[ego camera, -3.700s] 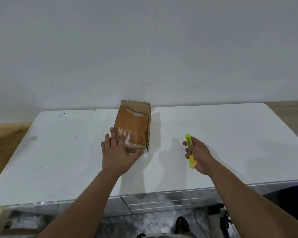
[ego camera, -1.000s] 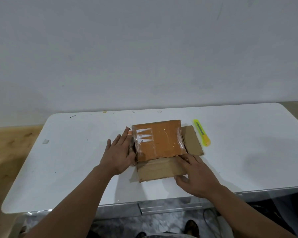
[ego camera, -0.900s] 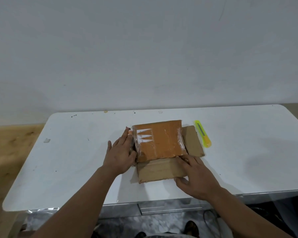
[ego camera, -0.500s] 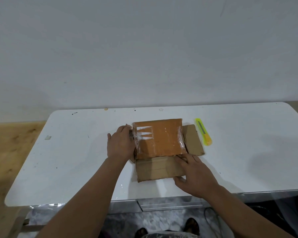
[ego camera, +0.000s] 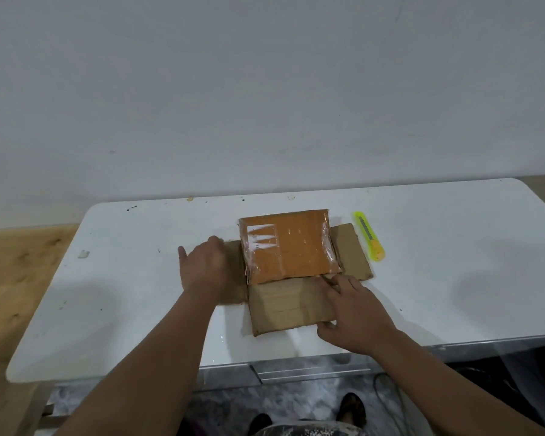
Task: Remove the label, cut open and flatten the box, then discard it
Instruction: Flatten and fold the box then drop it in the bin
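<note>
The cardboard box (ego camera: 288, 247) lies flattened near the middle of the white table (ego camera: 438, 278), its orange taped panel facing up and plain brown flaps spread to the left, right and front. My left hand (ego camera: 203, 267) presses palm-down on the left flap. My right hand (ego camera: 356, 309) rests with fingers spread on the right end of the front flap. A yellow utility knife (ego camera: 369, 236) lies on the table just right of the box, apart from both hands.
A grey wall rises right behind the table. Wooden floor (ego camera: 10, 278) shows to the left. A drawer front (ego camera: 296, 371) sits under the table's near edge, with my feet on patterned floor below.
The knife went from my right hand to the table and the box was laid flat. In the last half second my left hand pushed the left flap outward and down flat.
</note>
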